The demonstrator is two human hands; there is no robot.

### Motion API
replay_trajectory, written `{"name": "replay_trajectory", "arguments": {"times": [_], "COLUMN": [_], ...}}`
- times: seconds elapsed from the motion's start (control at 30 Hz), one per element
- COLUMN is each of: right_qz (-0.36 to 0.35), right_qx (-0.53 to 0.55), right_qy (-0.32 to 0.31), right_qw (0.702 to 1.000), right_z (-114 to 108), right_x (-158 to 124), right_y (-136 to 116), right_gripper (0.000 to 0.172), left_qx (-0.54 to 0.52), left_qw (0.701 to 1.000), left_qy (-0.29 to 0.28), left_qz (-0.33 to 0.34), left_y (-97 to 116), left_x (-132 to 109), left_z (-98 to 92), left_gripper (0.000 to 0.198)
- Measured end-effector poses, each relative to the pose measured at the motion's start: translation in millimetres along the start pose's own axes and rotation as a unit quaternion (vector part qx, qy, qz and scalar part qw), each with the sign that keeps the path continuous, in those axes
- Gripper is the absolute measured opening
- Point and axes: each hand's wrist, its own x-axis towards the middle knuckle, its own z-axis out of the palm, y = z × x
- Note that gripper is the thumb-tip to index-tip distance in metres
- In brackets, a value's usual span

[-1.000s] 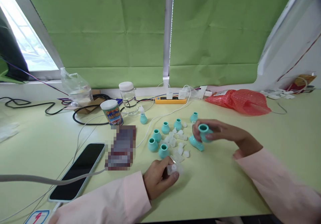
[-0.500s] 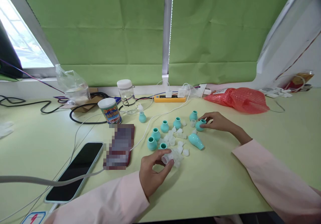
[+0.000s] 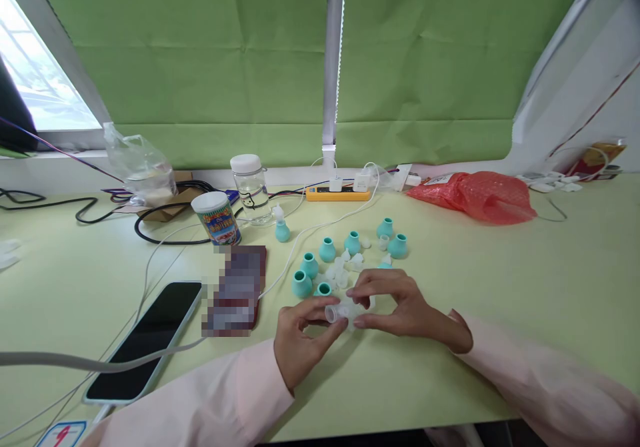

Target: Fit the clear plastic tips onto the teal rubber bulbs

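Observation:
My left hand (image 3: 300,340) pinches a small clear plastic piece (image 3: 339,311) just above the pale green table (image 3: 450,340). My right hand (image 3: 395,307) comes in from the right, and its fingertips close on the same clear piece. Just beyond both hands lie several loose clear caps (image 3: 345,270) and several teal rubber bulbs (image 3: 327,250); one bulb (image 3: 399,246) stands apart at the right of the group. Another bulb with a clear tip fitted (image 3: 282,228) stands near the jar.
A phone (image 3: 147,337) on a cable and a dark booklet (image 3: 235,290) lie at the left. Behind them stand a printed can (image 3: 217,218) and a clear jar (image 3: 250,187). A yellow power strip (image 3: 340,195) and a red bag (image 3: 475,197) sit at the back.
My right hand set the teal bulb down at the right of the group, then came back to meet my left hand on the clear piece.

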Motion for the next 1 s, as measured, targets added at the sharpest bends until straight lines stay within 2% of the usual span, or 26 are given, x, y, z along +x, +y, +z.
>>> {"name": "replay_trajectory", "arguments": {"times": [0.07, 0.17, 0.33, 0.5, 0.67, 0.8, 1.0], "right_qz": [0.005, 0.016, 0.011, -0.013, -0.022, 0.005, 0.1], "right_qx": [0.019, 0.031, 0.037, 0.021, -0.002, -0.001, 0.027], "right_qy": [-0.014, -0.022, 0.002, 0.039, 0.062, 0.051, -0.02], "right_qw": [1.0, 0.999, 0.999, 0.999, 0.998, 0.999, 0.994], "right_z": [9, 12, 15, 24, 28, 27, 22], "right_x": [-3, -7, -10, -11, -12, -11, -11], "right_y": [1, 9, 12, 5, 0, -4, -5], "right_gripper": [0.023, 0.021, 0.019, 0.019, 0.016, 0.011, 0.008], "left_qx": [-0.003, 0.001, 0.047, 0.093, 0.131, 0.16, 0.205], "left_qw": [1.0, 1.0, 0.997, 0.986, 0.965, 0.959, 0.941], "left_qy": [-0.012, -0.014, 0.029, 0.072, 0.083, 0.073, 0.041], "left_qz": [0.007, 0.012, 0.051, 0.118, 0.21, 0.222, 0.267], "left_y": [0, 1, -1, -3, -3, -5, -9], "left_x": [0, 2, 2, 0, -1, -2, -2], "left_z": [0.0, -0.4, -0.6, 0.0, 0.6, 0.1, -2.6], "left_gripper": [0.021, 0.02, 0.017, 0.01, 0.008, 0.006, 0.005]}}
